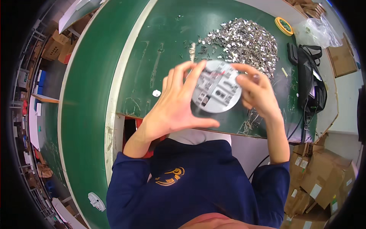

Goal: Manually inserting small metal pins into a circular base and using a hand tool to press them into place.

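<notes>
A round light-grey plastic housing, its face moulded with slots, ribs and small recesses, is held up over the near edge of the green workbench. My left hand curves round its left side, fingers at the upper left rim and thumb stretched out below it. On the other side my right hand is closed at the right rim, with index finger and thumb near the upper right edge. Something small and dark shows between its fingers, too blurred to name. Beyond the housing lies a big heap of small shiny metal pieces.
A yellow round container and clear plastic bag are at the far right. A black bag lies along the right edge. Cardboard boxes stand lower right. Another grey round part sits on the left bench.
</notes>
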